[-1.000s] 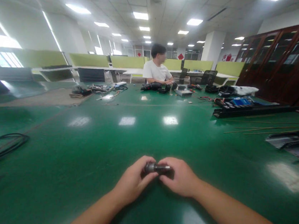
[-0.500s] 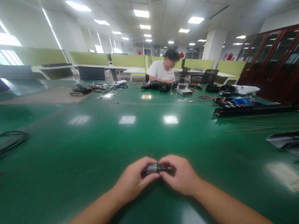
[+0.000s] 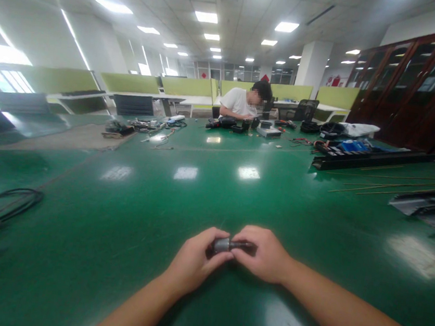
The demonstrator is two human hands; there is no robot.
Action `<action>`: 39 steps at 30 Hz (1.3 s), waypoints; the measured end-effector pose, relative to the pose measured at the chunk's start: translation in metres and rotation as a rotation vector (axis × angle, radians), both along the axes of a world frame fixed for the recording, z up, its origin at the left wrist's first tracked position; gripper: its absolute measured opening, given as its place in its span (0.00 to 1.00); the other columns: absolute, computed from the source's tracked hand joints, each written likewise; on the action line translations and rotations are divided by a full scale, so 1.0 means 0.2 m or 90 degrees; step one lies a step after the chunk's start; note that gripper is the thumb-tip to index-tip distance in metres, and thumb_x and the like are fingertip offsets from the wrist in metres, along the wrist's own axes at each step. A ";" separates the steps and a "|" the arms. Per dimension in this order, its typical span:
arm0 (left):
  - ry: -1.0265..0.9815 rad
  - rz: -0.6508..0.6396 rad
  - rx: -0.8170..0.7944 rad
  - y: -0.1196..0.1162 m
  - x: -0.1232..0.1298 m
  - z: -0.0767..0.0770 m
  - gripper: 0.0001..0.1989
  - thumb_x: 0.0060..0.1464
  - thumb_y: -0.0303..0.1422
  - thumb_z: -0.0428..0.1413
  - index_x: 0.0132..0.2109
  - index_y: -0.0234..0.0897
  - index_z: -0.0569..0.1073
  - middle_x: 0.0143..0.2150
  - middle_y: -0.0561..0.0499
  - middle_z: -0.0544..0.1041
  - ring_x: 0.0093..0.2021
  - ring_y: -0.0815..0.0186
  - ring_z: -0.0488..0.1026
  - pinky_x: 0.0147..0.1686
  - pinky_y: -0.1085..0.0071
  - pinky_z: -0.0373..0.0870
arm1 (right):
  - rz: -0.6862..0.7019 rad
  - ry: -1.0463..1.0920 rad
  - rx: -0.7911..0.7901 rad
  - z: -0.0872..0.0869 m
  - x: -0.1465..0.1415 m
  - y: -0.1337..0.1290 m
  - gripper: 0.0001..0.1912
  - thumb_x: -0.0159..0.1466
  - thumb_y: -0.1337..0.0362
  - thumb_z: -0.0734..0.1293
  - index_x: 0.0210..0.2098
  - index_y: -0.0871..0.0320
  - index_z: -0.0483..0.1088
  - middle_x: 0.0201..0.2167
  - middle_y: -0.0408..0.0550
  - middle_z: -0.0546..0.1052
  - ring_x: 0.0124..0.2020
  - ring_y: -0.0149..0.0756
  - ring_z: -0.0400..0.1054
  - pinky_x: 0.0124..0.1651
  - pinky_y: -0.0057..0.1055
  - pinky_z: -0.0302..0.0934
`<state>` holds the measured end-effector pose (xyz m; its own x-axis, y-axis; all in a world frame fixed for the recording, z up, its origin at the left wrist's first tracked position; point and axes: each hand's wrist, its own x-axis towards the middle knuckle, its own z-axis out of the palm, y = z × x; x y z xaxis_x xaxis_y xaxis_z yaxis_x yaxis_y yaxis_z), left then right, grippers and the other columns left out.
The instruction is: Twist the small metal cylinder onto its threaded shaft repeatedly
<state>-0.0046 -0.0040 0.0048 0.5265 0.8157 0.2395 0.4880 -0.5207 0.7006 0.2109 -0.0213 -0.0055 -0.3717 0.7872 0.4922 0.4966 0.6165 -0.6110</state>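
Shifted since the earlier frame: co-worker (image 3: 235,102) across the desk (image 3: 140,185), from upright to bent low; right thumb (image 3: 242,257), up against the narrow shaft (image 3: 242,245) of the metal part (image 3: 224,245). At far left, black cable (image 3: 21,189) lying in a loose loop, well apart from the metal part. Next, left grip (image 3: 193,259): partly closed, with thumb and fingers round the thicker grey body (image 3: 222,245), apparently as the fixed support. Between both grips, metal part, held roughly level; unable to confirm whether lifted or resting on the desk, owing to dark shadow beneath. Then right grip (image 3: 264,254): nearly closed, pinching the narrow shaft between thumb and fingers and hiding its far end. Held from opposite ends, presumably for steadiness. At right, black channel (image 3: 359,164) set on the desk well clear of both grips, presumably to leave working room.
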 end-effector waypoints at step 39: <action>0.057 0.019 0.053 0.01 -0.01 -0.02 0.14 0.57 0.40 0.60 0.49 0.43 0.74 0.45 0.51 0.79 0.43 0.61 0.76 0.43 0.68 0.70 | 0.006 0.005 0.004 0.00 0.02 0.01 0.03 0.59 0.69 0.70 0.34 0.58 0.77 0.31 0.46 0.78 0.33 0.34 0.71 0.38 0.29 0.62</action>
<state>-0.0069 -0.0016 0.0001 0.5244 0.8105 0.2608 0.5628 -0.5598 0.6082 0.2140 -0.0187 -0.0054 -0.3754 0.7807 0.4996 0.4864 0.6248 -0.6108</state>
